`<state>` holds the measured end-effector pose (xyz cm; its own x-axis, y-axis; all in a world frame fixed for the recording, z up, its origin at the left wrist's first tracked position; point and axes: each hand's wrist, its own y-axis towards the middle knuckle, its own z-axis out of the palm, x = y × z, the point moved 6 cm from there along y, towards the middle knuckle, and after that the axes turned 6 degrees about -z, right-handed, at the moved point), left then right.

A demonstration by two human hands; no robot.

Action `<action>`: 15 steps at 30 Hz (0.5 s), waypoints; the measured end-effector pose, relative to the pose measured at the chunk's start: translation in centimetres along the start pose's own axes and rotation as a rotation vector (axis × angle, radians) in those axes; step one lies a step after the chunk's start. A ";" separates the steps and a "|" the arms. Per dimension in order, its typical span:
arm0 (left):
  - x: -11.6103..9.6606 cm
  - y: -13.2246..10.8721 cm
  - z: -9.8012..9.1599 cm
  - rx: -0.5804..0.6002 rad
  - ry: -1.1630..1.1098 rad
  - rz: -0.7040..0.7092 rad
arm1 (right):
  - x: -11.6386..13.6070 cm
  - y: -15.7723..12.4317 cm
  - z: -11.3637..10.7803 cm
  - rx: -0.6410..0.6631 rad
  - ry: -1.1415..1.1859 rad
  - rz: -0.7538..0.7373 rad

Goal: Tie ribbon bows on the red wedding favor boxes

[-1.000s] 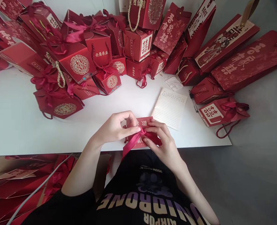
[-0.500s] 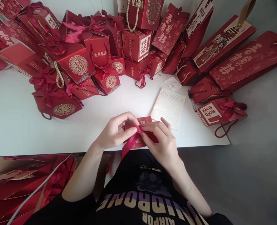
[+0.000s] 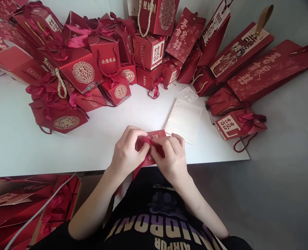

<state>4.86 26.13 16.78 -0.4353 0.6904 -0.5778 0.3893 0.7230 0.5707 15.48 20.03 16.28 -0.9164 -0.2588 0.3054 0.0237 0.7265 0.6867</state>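
Near the table's front edge lies a small red box with light Chinese characters, partly covered by my hands. A dark pink ribbon runs over its top, and one tail hangs down toward the edge. My left hand pinches the ribbon between thumb and fingers on the box's left side. From the right, my right hand pinches the ribbon close to the left fingertips. The fingers hide the middle of the ribbon.
Red gift boxes with ribbons and cord handles are piled along the back and left of the white table. A lined notepad lies right of my hands, with a pen beyond it. More red packaging sits below, at lower left.
The view has shifted slightly. My left hand has turned and its fingers have curled closer around the ribbon, and the ribbon between my hands has changed shape. My right hand still pinches it.
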 end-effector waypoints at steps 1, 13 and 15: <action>0.1 -0.1 0.0 -0.029 0.032 0.000 | 0.0 0.0 0.1 0.012 0.000 0.002; -0.3 -0.7 -0.4 -0.077 0.153 0.038 | -2.0 -0.2 0.2 0.115 0.277 0.286; -0.4 -0.7 -0.4 -0.075 0.136 0.059 | -2.2 -0.2 0.1 0.128 0.318 0.309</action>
<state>4.43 25.30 16.81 -0.5215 0.7183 -0.4606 0.3578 0.6741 0.6462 17.46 20.55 15.37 -0.7055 -0.1859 0.6839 0.2086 0.8677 0.4511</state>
